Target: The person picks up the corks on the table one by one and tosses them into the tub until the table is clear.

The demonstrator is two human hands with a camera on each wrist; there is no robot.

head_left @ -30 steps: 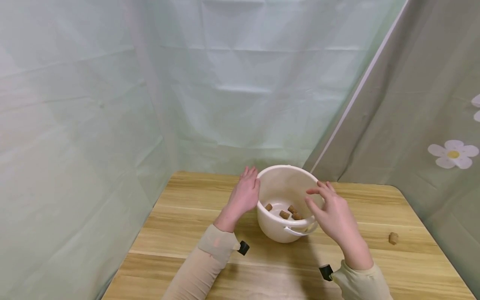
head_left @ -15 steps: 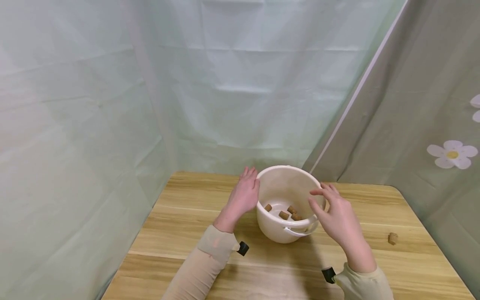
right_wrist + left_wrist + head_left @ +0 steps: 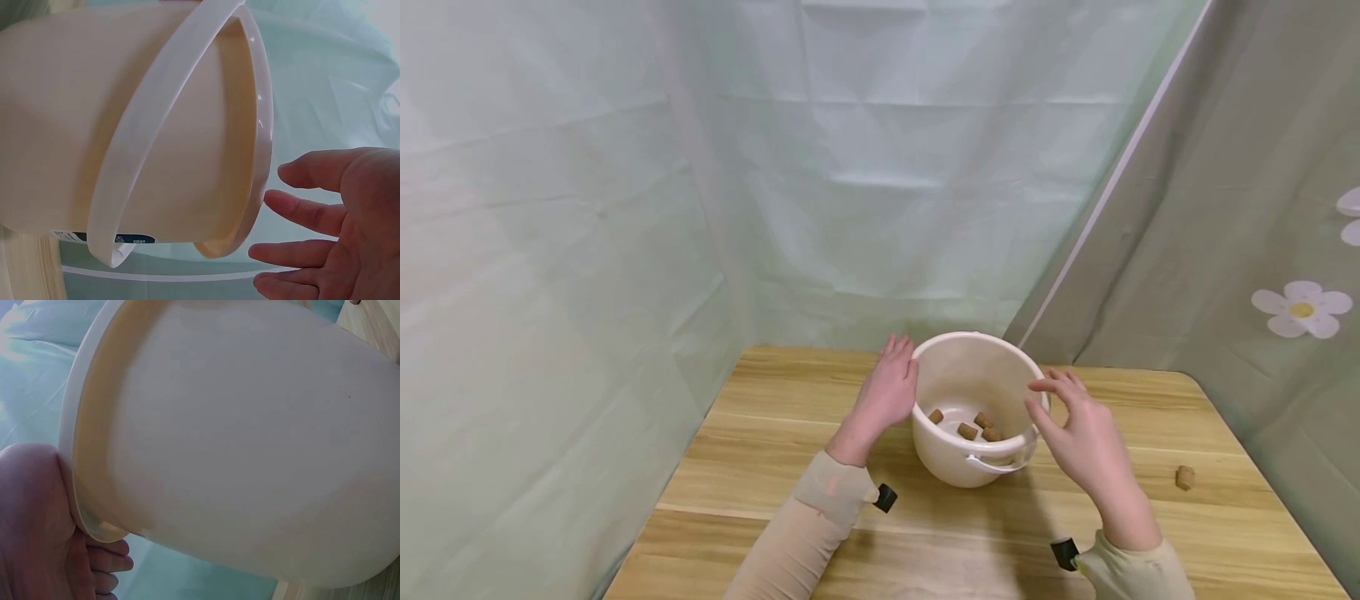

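A white bucket (image 3: 951,467) stands upright on the table with several corks (image 3: 967,432) on its bottom. My left hand (image 3: 890,390) rests against the left side of its rim, fingers extended; in the left wrist view the hand (image 3: 44,519) touches the rim's edge. At the right of the rim, my right hand (image 3: 1086,437) hovers with fingers spread and thumb apart from them. Nothing is in it. In the right wrist view, its fingertips (image 3: 281,201) lie close to the rim, and the white handle (image 3: 140,128) hangs across the bucket's side.
One more cork (image 3: 1184,477) lies on the wooden table (image 3: 760,483), to the right of my right hand. Pale green sheeting (image 3: 880,192) hangs behind and at the left. A grey-brown curtain (image 3: 1195,233) with white flowers hangs on the right.
My right hand has drawn a little to the right, away from the bucket's mouth. My left hand and the bucket have stayed nearly in place.
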